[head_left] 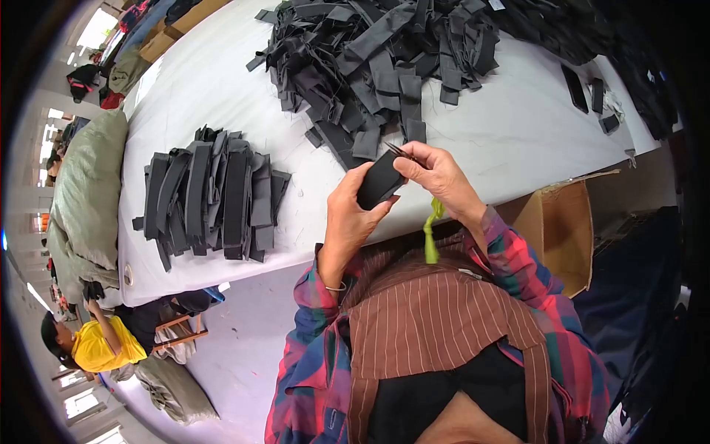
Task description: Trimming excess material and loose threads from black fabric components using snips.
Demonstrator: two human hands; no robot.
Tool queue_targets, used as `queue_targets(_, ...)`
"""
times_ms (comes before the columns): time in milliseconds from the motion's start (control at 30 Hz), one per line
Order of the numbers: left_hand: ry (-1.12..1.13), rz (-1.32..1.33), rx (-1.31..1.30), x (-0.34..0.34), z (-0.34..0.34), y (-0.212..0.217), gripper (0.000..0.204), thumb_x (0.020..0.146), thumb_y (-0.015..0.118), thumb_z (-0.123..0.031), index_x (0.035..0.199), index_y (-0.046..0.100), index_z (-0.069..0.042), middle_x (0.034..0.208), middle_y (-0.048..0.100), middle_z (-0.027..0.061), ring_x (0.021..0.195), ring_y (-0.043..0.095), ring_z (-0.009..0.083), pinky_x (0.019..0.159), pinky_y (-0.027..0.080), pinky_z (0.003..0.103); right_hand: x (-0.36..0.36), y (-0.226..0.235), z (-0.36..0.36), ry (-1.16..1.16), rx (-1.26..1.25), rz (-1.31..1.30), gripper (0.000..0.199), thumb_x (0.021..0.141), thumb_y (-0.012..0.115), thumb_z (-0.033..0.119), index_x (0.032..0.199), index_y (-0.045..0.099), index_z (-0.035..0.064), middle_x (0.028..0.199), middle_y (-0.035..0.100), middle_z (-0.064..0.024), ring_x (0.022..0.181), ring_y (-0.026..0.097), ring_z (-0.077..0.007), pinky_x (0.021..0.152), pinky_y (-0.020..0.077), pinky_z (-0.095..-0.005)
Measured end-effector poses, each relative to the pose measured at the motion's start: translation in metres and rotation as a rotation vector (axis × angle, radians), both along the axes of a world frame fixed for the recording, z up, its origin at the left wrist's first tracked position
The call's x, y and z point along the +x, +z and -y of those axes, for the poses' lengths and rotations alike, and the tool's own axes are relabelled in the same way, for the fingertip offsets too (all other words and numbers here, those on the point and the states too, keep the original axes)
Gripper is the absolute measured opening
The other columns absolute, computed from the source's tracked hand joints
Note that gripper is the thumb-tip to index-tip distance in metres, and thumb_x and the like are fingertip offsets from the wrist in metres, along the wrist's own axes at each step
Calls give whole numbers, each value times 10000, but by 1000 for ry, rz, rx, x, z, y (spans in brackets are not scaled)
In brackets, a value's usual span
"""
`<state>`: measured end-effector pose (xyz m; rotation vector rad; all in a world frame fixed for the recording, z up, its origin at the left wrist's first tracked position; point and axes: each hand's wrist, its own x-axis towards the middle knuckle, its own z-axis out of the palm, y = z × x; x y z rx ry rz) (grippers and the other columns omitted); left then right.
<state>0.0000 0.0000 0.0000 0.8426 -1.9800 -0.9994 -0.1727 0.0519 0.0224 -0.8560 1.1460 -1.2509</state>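
Note:
My left hand (347,216) grips a folded dark fabric strip (380,181) near the front edge of the white table (310,192). At the strip's upper end, my right hand (446,180) is closed around small pointed thread snips (397,150). A bright green cloth tie (431,235) hangs below that hand, seemingly from the snips. Just beyond the hands spreads a big loose heap of dark grey fabric strips (384,70) with frayed threads. To the left lies a neater stack of similar strips (211,194), laid side by side.
A black phone (574,89) lies at the right back, beside small dark pieces. Dark cloth (551,29) covers the far right corner. An open cardboard box (558,233) stands below the table's right edge. Large stuffed sacks (89,200) and a person in yellow (111,344) are at left.

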Motion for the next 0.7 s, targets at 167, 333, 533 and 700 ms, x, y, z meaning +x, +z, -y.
queue_targets(167, 47, 282, 80, -1, -17, 8, 442, 695, 785, -233, 1049, 568, -82, 814, 662, 173, 762, 654, 357, 627, 510, 390, 17, -10, -9, -147, -238, -569, 134, 842, 684, 128, 917, 603, 52, 816, 606, 30, 702, 504, -40, 607, 424, -220)
queue_targets(333, -123, 71, 145, 2, -25, -24, 341, 744, 753, -161, 1017, 561, -87, 794, 668, 149, 663, 650, 322, 567, 501, 365, 41, -8, -34, -164, -757, -1190, 294, 589, 575, -69, 857, 626, 42, 712, 569, -104, 650, 603, -286, 563, 464, -326)
queue_targets(533, -416, -271, 1118, 25, -61, 6, 567, 878, 615, -104, 1374, 342, -110, 866, 640, 143, 629, 637, 209, 577, 531, 309, 3, -12, -23, -340, -540, -901, 140, 697, 613, -43, 811, 605, 37, 752, 598, -117, 671, 616, -289, 570, 469, -331)
queue_targets(700, -561, -499, 1258, 34, -56, -4, 672, 962, 463, -120, 1500, 61, -123, 805, 645, 197, 558, 641, 249, 471, 518, 312, 10, -1, -22, -387, -613, -926, 117, 719, 637, -4, 820, 604, 45, 760, 598, -103, 670, 610, -281, 578, 464, -324)
